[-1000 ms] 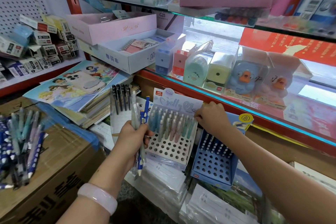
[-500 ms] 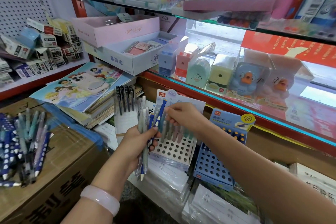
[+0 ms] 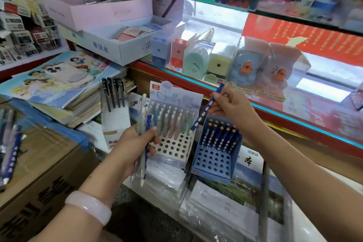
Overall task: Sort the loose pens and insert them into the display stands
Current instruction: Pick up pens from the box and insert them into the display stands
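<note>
Bright, even shop light; motion-blurred upper shelves, wide-angle bending at edges.

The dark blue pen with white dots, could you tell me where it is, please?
The right hand pinches the dark blue white-dotted pen, slanted above the blue perforated stand.

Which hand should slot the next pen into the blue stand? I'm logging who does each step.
Right. The right hand already pinches a blue dotted pen above the blue stand; the left hand grips a bundle of pens.

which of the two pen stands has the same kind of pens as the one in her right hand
The blue stand on the right: its pens are dark blue with white dots, like the held pen. The white stand holds pastel ones.
</note>
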`<state>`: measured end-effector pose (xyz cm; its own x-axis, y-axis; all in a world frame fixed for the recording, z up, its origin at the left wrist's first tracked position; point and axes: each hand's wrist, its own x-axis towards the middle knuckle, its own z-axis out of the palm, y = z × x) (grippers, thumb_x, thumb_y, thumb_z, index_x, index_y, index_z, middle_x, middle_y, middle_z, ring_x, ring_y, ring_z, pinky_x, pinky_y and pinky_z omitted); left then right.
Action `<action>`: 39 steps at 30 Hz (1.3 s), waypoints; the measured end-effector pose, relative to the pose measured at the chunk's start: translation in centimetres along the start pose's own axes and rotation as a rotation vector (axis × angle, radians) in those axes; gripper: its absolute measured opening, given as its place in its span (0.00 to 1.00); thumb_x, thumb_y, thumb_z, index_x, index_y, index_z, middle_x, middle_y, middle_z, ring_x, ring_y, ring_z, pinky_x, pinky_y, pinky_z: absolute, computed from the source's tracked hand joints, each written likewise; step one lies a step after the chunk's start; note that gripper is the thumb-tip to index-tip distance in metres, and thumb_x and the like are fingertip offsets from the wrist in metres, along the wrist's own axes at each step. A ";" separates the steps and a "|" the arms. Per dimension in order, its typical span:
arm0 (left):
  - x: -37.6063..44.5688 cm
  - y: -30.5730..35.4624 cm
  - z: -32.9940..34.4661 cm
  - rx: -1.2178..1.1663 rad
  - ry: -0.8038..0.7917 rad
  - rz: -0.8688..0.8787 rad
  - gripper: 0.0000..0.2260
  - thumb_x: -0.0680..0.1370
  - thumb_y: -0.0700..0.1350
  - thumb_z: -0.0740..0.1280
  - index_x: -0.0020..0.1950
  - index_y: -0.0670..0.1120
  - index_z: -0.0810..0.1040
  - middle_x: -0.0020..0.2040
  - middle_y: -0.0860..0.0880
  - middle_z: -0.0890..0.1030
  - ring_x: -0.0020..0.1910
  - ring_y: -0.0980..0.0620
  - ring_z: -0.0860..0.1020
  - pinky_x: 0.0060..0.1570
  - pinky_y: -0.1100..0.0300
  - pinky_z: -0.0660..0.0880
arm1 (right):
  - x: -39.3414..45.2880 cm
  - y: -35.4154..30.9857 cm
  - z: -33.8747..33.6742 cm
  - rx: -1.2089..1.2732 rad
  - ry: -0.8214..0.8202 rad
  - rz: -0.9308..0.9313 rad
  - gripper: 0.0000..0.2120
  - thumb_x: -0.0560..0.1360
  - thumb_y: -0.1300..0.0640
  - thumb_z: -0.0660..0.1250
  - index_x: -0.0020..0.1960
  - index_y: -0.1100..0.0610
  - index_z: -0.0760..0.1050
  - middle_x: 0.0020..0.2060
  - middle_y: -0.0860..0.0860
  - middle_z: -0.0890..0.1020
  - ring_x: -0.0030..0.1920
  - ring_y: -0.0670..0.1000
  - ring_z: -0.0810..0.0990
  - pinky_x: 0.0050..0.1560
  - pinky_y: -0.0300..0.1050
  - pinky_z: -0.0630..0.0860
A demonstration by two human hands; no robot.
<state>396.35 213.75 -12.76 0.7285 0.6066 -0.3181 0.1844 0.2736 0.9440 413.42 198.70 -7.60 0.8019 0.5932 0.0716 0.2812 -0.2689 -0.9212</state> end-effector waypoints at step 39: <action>-0.3 0.1 1.2 -0.117 -0.032 -0.084 0.02 0.76 0.35 0.64 0.46 0.38 0.77 0.32 0.46 0.83 0.28 0.56 0.80 0.29 0.66 0.77 | -2.3 9.8 3.5 -0.664 0.088 0.051 0.11 0.79 0.50 0.61 0.47 0.58 0.74 0.33 0.51 0.77 0.34 0.50 0.74 0.34 0.44 0.70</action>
<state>396.97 212.74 -12.47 0.7352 0.5542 -0.3904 0.1686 0.4084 0.8971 412.51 197.37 -18.15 0.8548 0.5110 0.0906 0.4838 -0.7214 -0.4956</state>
